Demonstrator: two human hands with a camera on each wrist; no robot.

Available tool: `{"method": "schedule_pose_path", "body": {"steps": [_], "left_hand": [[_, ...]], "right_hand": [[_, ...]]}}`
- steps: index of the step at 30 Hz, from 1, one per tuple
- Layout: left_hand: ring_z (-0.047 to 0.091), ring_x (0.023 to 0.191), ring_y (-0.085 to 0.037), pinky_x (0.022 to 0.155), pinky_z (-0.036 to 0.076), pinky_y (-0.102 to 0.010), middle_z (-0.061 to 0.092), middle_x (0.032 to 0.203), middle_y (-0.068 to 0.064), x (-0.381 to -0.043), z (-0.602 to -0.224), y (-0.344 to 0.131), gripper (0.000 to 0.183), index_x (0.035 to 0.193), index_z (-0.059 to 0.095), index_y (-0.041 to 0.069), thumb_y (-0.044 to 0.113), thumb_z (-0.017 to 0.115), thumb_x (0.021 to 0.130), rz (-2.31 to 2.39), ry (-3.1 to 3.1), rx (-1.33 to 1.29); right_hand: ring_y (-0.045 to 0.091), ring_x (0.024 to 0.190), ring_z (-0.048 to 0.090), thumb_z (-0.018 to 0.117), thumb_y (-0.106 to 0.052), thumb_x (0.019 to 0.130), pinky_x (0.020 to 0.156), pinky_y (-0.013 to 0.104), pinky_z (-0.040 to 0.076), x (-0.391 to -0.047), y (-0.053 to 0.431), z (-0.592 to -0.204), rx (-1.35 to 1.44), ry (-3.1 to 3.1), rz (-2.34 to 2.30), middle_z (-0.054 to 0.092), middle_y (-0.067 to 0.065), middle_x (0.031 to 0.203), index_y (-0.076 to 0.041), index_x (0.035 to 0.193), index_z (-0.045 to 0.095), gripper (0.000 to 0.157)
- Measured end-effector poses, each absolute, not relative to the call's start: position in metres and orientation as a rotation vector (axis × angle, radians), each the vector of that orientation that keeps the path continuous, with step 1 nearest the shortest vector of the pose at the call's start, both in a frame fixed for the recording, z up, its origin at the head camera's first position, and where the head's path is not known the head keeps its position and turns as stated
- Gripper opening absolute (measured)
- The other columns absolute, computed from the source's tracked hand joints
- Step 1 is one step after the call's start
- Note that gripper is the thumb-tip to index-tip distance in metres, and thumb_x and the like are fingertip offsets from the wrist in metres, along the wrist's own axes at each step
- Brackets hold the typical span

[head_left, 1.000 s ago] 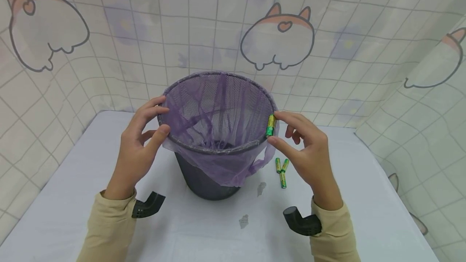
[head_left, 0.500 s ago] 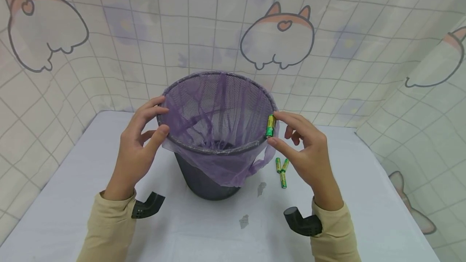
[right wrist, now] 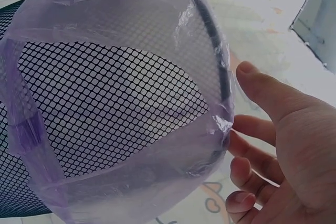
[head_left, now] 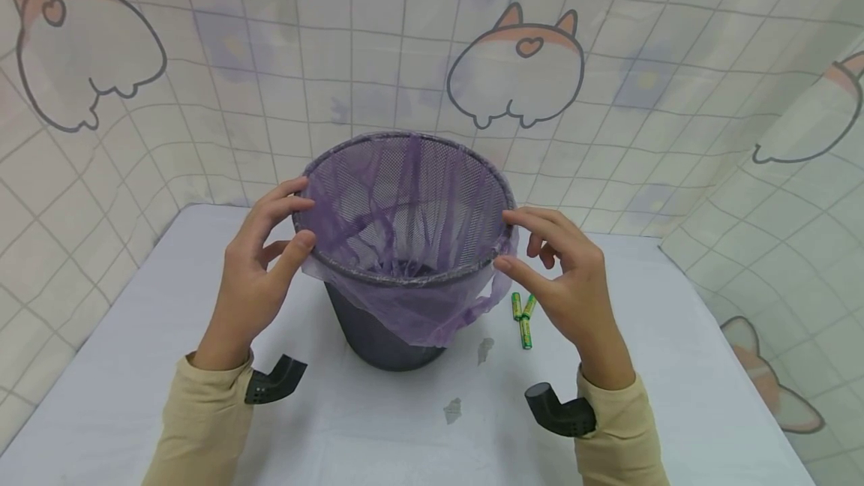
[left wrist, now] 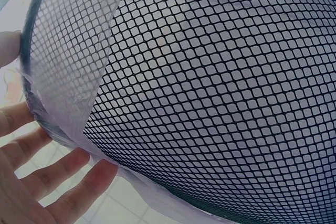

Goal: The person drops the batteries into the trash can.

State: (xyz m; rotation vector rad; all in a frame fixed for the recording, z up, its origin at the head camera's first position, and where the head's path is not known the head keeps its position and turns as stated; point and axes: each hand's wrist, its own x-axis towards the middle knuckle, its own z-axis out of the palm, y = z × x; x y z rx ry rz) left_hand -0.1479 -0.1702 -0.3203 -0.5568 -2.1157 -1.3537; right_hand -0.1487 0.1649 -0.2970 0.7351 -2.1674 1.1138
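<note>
A dark mesh wastebasket (head_left: 378,340) stands on the white table, lined with a thin purple bin bag (head_left: 418,313) folded over its rim. On the left side of that rim, my left hand (head_left: 256,268) rests its thumb and fingertips; the left wrist view shows the fingers (left wrist: 79,187) against the bag's edge. My right hand (head_left: 570,276) is at the right side of the rim, thumb and fingers apart, holding nothing. In the right wrist view its thumb (right wrist: 262,85) is close to the rim. Several small green batteries would be too many: three batteries (head_left: 526,333) lie right of the basket.
Two small grey patches (head_left: 452,411) mark the table in front of the basket. A curtain (head_left: 378,43) with a grid and cartoon animals surrounds the table's back and sides. Black wrist mounts (head_left: 560,411) sit on both sleeves.
The green and yellow battery between my right thumb and fingers at the rim is no longer there; my right hand has let go of it. My left hand stays in place.
</note>
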Motion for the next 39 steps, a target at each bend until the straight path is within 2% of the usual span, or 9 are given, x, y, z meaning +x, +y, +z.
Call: {"method": "schedule_pose_path", "body": {"steps": [9, 28, 35, 39], "left_hand": [[0.044, 0.136, -0.012, 0.087, 0.048, -0.012, 0.044, 0.149, 0.004, -0.148, -0.32, -0.171, 0.037, 0.13, 0.056, 0.011, 0.01, 0.06, 0.094, -1.35, -2.124, -0.55], [0.043, 0.136, -0.01, 0.087, 0.047, -0.012, 0.044, 0.149, 0.005, -0.147, -0.32, -0.171, 0.036, 0.13, 0.056, 0.012, 0.01, 0.06, 0.094, -1.35, -2.139, -0.535], [0.043, 0.137, -0.011, 0.088, 0.047, -0.012, 0.044, 0.149, 0.005, -0.147, -0.32, -0.171, 0.037, 0.131, 0.056, 0.013, 0.009, 0.059, 0.094, -1.352, -2.145, -0.533], [0.042, 0.137, -0.011, 0.088, 0.047, -0.012, 0.044, 0.15, 0.006, -0.147, -0.32, -0.171, 0.037, 0.131, 0.056, 0.013, 0.009, 0.06, 0.094, -1.355, -2.148, -0.53]], "right_hand": [[0.006, 0.074, 0.043, 0.081, -0.001, 0.072, 0.06, 0.02, 0.034, -0.147, 0.169, -0.296, 0.727, -2.152, 1.126, 0.065, 0.007, 0.109, -0.008, 0.116, 0.069, 0.047], [0.006, 0.074, 0.043, 0.078, 0.006, 0.071, 0.06, 0.019, 0.034, -0.144, 0.18, -0.298, 0.716, -2.106, 1.171, 0.062, -0.006, 0.107, -0.006, 0.118, 0.068, 0.049], [0.005, 0.074, 0.044, 0.078, 0.007, 0.07, 0.06, 0.018, 0.034, -0.143, 0.184, -0.3, 0.705, -2.106, 1.168, 0.064, 0.0, 0.109, -0.005, 0.117, 0.068, 0.05], [0.005, 0.074, 0.044, 0.078, 0.006, 0.071, 0.06, 0.018, 0.035, -0.143, 0.186, -0.302, 0.686, -2.13, 1.16, 0.063, -0.005, 0.107, -0.006, 0.118, 0.068, 0.05]]}}
